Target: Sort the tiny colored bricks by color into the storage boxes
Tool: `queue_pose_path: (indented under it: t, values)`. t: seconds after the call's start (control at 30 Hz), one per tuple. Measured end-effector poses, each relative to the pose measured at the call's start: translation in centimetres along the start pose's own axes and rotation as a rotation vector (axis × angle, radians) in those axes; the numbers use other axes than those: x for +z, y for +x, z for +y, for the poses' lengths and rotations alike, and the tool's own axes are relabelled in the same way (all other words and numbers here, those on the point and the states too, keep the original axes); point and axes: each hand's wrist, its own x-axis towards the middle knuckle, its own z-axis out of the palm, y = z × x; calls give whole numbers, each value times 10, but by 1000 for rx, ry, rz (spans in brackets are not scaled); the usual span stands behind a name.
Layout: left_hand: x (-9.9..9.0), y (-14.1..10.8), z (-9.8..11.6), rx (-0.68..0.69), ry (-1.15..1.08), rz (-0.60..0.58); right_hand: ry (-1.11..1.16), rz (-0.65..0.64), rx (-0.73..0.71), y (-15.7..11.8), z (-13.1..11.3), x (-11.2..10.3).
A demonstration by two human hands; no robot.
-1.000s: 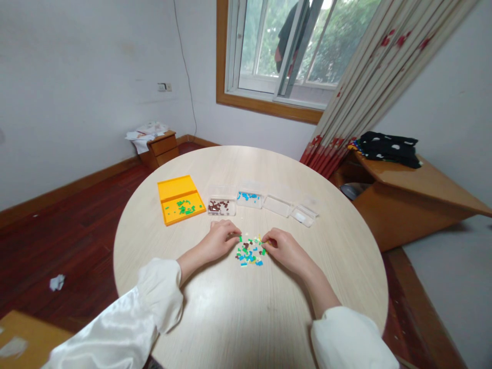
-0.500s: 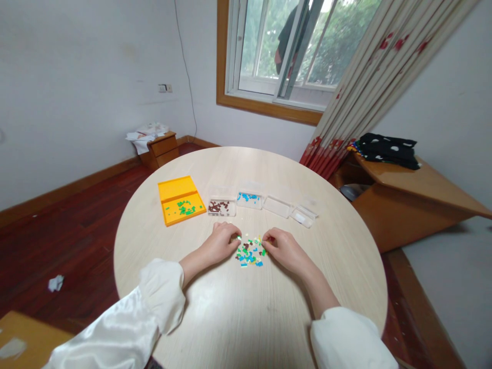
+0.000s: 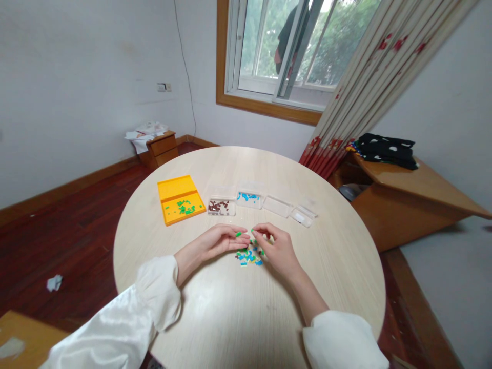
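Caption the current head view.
Left hand with a green piece on its fingers, right hand pinching another, beside mixed-colour pieces.

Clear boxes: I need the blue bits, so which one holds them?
The second clear box from the left, just right of the brown bits; it alone has blue bits inside.

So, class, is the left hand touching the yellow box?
Apart. The head view shows a stretch of table between the left hand and the yellow box.
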Motion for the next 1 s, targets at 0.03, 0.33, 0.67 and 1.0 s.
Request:
queue_pose_path:
  t: [0.03,0.33,0.67,1.0]
  values:
    - [0,0,0,-38,-28,-14,10,-11,-13,-1,-1,4]
    - [0,2,4,-54,-123,138,-225,-125,-26,3,13,-10]
    - [0,1,2,69,9,164,-440,-334,29,3,20,-13]
    - [-2,0,-1,89,103,98,-436,-282,10,3,26,-10]
